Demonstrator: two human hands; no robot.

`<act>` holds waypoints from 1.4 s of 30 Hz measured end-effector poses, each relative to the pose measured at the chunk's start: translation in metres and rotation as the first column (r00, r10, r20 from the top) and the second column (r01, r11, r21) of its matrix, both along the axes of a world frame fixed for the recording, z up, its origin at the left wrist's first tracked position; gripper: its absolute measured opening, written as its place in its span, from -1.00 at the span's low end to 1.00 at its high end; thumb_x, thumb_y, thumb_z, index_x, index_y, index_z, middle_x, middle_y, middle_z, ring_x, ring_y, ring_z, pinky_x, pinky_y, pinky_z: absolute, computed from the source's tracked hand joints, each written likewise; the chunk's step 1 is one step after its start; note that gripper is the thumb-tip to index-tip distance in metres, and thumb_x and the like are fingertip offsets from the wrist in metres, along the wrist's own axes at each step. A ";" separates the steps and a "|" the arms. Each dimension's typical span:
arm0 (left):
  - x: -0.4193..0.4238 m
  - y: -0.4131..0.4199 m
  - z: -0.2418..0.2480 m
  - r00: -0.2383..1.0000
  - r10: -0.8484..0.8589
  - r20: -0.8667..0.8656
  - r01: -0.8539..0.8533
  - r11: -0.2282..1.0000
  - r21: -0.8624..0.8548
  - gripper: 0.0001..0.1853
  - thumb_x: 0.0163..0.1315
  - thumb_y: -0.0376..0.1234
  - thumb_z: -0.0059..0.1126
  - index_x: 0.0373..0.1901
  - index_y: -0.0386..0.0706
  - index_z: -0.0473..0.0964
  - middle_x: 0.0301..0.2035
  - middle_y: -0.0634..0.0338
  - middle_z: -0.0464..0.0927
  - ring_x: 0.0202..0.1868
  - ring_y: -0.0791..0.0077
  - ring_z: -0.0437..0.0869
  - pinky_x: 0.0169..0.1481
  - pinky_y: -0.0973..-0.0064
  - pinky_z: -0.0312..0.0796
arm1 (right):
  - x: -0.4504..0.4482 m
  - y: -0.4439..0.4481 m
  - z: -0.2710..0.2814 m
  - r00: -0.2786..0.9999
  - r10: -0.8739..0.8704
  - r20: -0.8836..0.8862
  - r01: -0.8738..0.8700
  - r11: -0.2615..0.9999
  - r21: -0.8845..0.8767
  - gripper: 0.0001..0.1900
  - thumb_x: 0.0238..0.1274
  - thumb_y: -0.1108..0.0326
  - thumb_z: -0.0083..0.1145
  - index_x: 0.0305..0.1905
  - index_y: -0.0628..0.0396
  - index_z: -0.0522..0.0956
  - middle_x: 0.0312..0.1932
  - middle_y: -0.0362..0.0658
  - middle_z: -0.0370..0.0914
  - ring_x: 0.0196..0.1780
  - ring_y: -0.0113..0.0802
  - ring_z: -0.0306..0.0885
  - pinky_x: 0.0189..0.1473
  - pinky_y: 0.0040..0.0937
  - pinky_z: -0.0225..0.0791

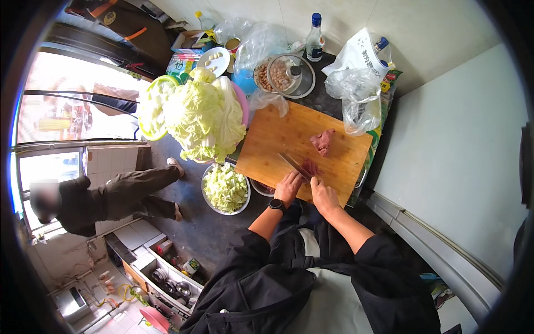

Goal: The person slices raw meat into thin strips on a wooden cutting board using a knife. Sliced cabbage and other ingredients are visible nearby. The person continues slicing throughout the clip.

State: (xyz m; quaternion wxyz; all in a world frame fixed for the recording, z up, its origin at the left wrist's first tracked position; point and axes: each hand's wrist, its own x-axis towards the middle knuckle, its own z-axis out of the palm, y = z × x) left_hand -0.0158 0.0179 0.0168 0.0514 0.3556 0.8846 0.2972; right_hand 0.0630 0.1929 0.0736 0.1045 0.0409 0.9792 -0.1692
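Observation:
A wooden cutting board lies before me on the dark worktop. My right hand grips the handle of a kitchen knife, whose blade points to the upper left. Beside the blade, at the board's near edge, rests my left hand; its fingertips are partly hidden, so I cannot tell whether it holds anything. Small cut pieces of raw red meat lie by the blade. A larger chunk of raw meat sits farther back on the board. Partly under the board's near edge is a metal bowl with some meat in it.
Left of the board are a bowl of chopped cabbage and a pile of cabbage. Behind it stand a glass lid over nuts and a bottle; plastic bags lie back right. A person stands at left.

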 end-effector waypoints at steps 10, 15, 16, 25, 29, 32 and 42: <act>0.003 -0.010 -0.005 0.997 -0.066 0.038 0.070 0.990 -0.123 -0.68 0.30 -0.43 0.16 0.08 -0.21 0.61 0.15 0.05 0.57 0.21 0.08 0.60 0.25 0.29 0.57 | 0.029 0.003 0.054 0.996 0.011 0.090 -0.008 0.999 -0.037 -0.81 0.47 0.45 0.00 0.07 0.20 0.37 -0.24 0.17 0.64 -0.31 0.18 0.75 -0.29 0.04 0.66; 0.004 -0.008 -0.013 0.999 -0.034 -0.034 0.032 0.998 -0.049 -0.66 0.26 -0.45 0.19 0.08 -0.20 0.60 0.08 0.06 0.59 0.14 0.08 0.62 0.19 0.29 0.60 | 0.036 0.007 0.068 0.993 0.026 0.112 -0.025 1.000 -0.011 -0.85 0.47 0.46 -0.01 0.03 0.20 0.37 -0.31 0.15 0.63 -0.31 0.17 0.75 -0.28 0.03 0.66; 0.004 -0.007 -0.012 0.999 -0.033 -0.038 0.031 0.998 -0.045 -0.67 0.25 -0.45 0.19 0.07 -0.20 0.60 0.07 0.06 0.59 0.13 0.08 0.63 0.17 0.28 0.61 | 0.037 0.008 0.067 0.994 0.028 0.102 -0.027 1.000 -0.009 -0.87 0.47 0.46 -0.01 0.01 0.20 0.37 -0.31 0.15 0.62 -0.32 0.17 0.75 -0.28 0.02 0.66; 0.003 -0.006 -0.007 1.000 0.009 0.029 -0.009 1.000 -0.025 -0.74 0.22 -0.46 0.24 -0.04 -0.20 0.59 0.00 0.07 0.61 0.09 0.09 0.67 0.07 0.25 0.65 | 0.030 0.002 0.063 0.997 0.032 0.077 -0.033 0.999 0.012 -0.92 0.48 0.45 0.00 -0.05 0.16 0.38 -0.33 0.12 0.64 -0.37 0.11 0.76 -0.35 -0.04 0.68; 0.001 -0.003 -0.004 1.000 0.013 -0.013 -0.013 0.999 0.036 -0.74 0.25 -0.45 0.24 -0.01 -0.21 0.60 0.00 0.08 0.61 0.08 0.10 0.67 0.08 0.25 0.65 | 0.000 -0.006 0.027 0.998 0.034 0.052 -0.036 0.999 0.021 -0.91 0.47 0.45 0.00 -0.03 0.15 0.38 -0.31 0.12 0.65 -0.37 0.08 0.77 -0.37 -0.04 0.68; -0.002 -0.001 0.004 1.000 0.016 -0.003 -0.016 0.998 0.064 -0.75 0.30 -0.44 0.24 0.00 -0.21 0.60 -0.01 0.08 0.61 0.09 0.09 0.67 0.12 0.25 0.64 | -0.004 0.000 0.006 0.998 0.034 0.056 -0.034 0.999 0.007 -0.86 0.48 0.45 -0.01 0.03 0.16 0.36 -0.24 0.16 0.64 -0.35 0.12 0.77 -0.35 0.02 0.67; 0.006 -0.010 -0.011 0.995 0.001 0.100 0.004 0.999 -0.049 -0.66 0.30 -0.45 0.23 0.12 -0.22 0.60 0.14 0.05 0.60 0.23 0.05 0.61 0.27 0.28 0.59 | 0.024 0.001 0.053 0.995 0.029 0.100 -0.022 0.997 -0.071 -0.83 0.48 0.45 -0.04 0.05 0.21 0.35 -0.21 0.20 0.63 -0.31 0.23 0.73 -0.29 0.11 0.63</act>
